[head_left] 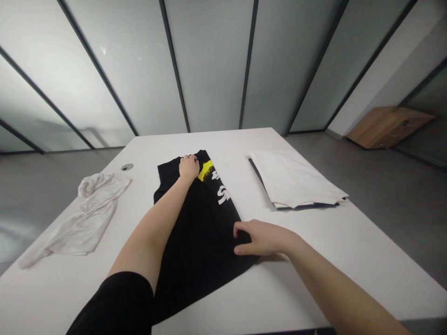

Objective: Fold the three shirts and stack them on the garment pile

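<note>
A black shirt (202, 237) with a yellow patch and white lettering lies folded lengthwise on the white table (240, 153). My left hand (189, 166) rests on its far end, near the collar, with the fingers curled down on the cloth; whether they pinch it cannot be made out. Over the shirt's right edge, nearer to me, is my right hand (256, 237), its thumb and index finger apart in a C shape and nothing visible between them. The other fingers of that hand are mostly hidden.
A crumpled white garment (87, 218) lies at the left of the table, near a round grommet (127, 166). Folded white and dark clothes (296, 179) are stacked at the right. A wooden cabinet (387, 125) stands beyond, by the glass partition (213, 60).
</note>
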Demonstrator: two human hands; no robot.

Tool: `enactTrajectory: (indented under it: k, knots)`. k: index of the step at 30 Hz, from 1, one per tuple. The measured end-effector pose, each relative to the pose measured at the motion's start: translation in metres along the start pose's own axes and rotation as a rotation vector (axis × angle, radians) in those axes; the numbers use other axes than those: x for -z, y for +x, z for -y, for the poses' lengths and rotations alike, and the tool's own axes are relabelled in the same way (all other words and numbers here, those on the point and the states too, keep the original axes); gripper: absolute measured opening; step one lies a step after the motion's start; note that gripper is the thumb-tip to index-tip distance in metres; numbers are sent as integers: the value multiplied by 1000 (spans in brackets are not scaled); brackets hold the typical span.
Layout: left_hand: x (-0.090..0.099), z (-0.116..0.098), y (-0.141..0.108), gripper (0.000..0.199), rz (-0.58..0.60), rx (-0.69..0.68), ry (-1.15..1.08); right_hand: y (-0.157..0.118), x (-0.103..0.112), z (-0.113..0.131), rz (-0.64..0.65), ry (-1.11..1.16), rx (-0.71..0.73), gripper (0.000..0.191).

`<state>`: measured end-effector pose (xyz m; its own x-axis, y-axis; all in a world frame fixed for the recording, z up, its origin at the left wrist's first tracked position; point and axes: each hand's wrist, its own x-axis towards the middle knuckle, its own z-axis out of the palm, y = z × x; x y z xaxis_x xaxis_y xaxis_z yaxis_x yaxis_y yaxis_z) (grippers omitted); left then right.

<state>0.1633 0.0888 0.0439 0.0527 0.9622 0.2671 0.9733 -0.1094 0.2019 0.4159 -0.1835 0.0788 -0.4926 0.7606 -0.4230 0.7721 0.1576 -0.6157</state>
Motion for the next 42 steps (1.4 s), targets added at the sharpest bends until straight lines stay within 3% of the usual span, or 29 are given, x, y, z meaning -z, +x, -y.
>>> enactTrajectory:
  k: [4,6,8,11,14,17,20,23,26,29,32,35,42]
  knots:
    - [9,-18,-37,37,249,-59,-62,-11,12,-1,375,82,-103,44]
    - [9,-21,-58,47,313,-100,-54,-14,14,-2,493,140,-131,42]
    - [6,-21,-77,50,308,-142,-63,-13,12,0,430,157,-78,39]
    - [1,-17,-95,44,256,-167,-162,-9,3,8,116,39,102,33]
    - [-5,-12,-100,37,178,-208,-276,-5,-10,18,-73,-147,314,49]
    - [-11,-7,-99,37,114,-273,-325,-1,-23,24,-23,-244,427,64]
    - [-15,-3,-97,40,108,-308,-356,2,-32,25,43,-257,515,45]
    - [-18,1,-97,38,103,-365,-375,5,-35,24,76,-158,592,41]
    - [-19,3,-98,34,98,-375,-405,5,-31,22,59,-56,567,37]
    - [-17,5,-100,30,130,-351,-482,5,-26,16,-14,-129,499,42]
    - [-12,7,-104,32,193,-404,-589,7,-22,8,-6,-139,469,19]
    - [-3,6,-108,32,250,-517,-651,11,-17,-4,-17,61,392,14]
    - [18,-7,-117,30,379,-787,-663,22,-6,-33,-227,708,62,10]
